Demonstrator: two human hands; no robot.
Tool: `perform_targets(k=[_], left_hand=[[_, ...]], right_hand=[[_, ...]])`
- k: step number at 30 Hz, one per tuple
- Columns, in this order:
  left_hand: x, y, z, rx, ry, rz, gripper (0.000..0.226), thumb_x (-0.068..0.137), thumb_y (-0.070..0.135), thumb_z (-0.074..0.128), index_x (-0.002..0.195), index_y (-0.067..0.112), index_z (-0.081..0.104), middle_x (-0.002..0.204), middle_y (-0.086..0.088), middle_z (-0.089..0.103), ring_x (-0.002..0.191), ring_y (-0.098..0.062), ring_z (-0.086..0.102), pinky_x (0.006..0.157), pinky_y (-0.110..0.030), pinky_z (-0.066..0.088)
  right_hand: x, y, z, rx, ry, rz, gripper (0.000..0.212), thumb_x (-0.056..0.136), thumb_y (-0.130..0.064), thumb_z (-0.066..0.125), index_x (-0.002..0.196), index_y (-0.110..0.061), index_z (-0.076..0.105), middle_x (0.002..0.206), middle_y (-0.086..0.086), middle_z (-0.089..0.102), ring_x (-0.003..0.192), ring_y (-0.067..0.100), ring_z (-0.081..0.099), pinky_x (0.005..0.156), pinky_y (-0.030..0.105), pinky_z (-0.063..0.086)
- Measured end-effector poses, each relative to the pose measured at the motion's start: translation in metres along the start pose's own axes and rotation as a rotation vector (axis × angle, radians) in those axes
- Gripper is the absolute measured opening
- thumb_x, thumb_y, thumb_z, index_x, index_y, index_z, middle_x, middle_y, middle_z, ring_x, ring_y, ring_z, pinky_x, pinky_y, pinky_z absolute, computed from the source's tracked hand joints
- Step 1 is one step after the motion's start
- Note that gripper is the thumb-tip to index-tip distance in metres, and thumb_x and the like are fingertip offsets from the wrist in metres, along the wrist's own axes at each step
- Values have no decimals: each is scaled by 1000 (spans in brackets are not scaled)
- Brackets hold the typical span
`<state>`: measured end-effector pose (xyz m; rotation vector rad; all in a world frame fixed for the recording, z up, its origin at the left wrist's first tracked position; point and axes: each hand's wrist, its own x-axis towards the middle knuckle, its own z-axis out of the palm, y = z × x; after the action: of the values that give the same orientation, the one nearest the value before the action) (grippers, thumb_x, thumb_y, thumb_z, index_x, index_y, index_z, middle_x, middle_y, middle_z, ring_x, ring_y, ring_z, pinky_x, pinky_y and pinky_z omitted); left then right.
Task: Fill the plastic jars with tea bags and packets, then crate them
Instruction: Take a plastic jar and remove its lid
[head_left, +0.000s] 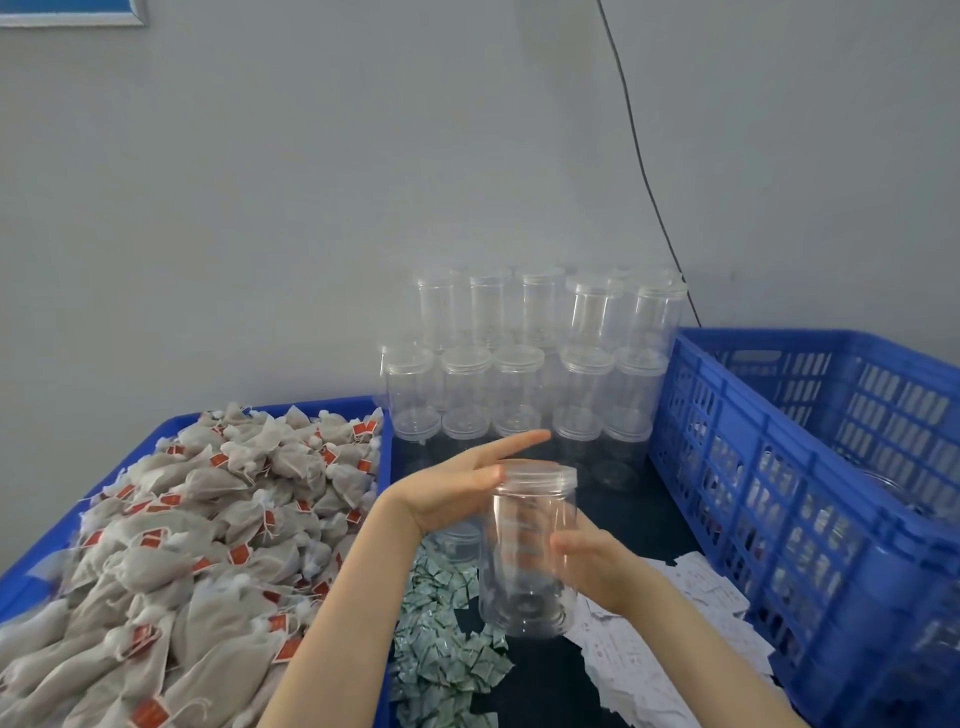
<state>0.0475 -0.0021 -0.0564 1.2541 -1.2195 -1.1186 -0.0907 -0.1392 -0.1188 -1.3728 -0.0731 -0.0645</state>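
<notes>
Clear lidded plastic jar (527, 551) held upright over the dark table (654, 514).
My right hand (592, 566) wraps the jar's lower body, fingers curled round it; my left hand (457, 491) lies flat against the lid edge, fingers straight. Mesh tea bags with red tags (197, 530) fill the blue tray (384, 467) at left; blue slotted crate (779, 467) stands at right.

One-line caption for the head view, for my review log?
Both hands hold an empty lidded jar upright between the tea bag tray and blue crate.
</notes>
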Motion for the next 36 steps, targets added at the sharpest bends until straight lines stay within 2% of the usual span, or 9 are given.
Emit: perform_targets(k=[2,5,8,14,18,22,25,31,36], left_hand=[[8,-3,3,101,156,-61,91,71,53,76,146,22,35,140,-7,52,124,-25,54,105,-42,43],[33,-11,26,328,634,-186,69,77,42,76,135,24,43,137,-2,48,114,-15,52,90,-28,46],[50,-20,52,350,871,-155,82,73,44,78,139,24,34,136,-4,37,117,-19,46,84,-23,41],[43,-12,35,326,598,-175,98,80,47,71,152,27,8,154,-6,23,134,-24,37,100,-33,41],[28,-2,15,434,505,-199,105,77,44,75,152,31,2,153,-6,22,134,-24,35,109,-38,33],[21,3,2,610,344,-200,113,73,45,78,149,44,-5,158,12,-15,146,-18,8,109,-31,23],[22,7,-4,656,111,-227,93,79,37,74,150,42,14,158,15,10,139,-6,21,102,-19,25],[35,1,10,904,381,-417,80,78,71,55,144,27,39,147,2,43,130,-20,45,106,-39,39],[43,-5,21,960,512,-526,86,82,78,34,150,26,24,156,-6,27,139,-30,33,108,-44,31]], right_hand=[[5,5,5,-81,211,-5,87,57,-29,86,134,-11,50,129,15,63,120,31,60,104,48,47],[22,17,10,-336,685,-22,85,57,-12,92,129,-9,46,123,10,63,113,25,62,100,46,50],[34,26,12,-332,805,-35,66,74,-3,80,128,-5,42,107,4,61,104,20,63,84,35,55],[23,21,-8,-227,763,-74,72,67,3,86,127,-13,50,121,6,64,113,22,63,92,42,55],[12,14,-14,-378,665,-65,76,60,-7,93,119,-30,51,110,-19,65,100,-6,62,73,9,50],[9,14,-6,-450,564,-12,86,48,-25,90,124,-27,50,122,-7,64,117,11,59,100,40,50],[10,18,-1,-542,510,-2,86,44,-37,85,122,-30,48,120,-6,64,116,12,59,100,40,50],[7,28,5,-727,566,-26,80,47,-46,80,119,-44,45,117,-17,59,113,3,56,94,28,50],[7,26,1,-897,613,-43,91,58,-43,82,137,-33,39,127,-17,50,117,2,50,97,30,48]])
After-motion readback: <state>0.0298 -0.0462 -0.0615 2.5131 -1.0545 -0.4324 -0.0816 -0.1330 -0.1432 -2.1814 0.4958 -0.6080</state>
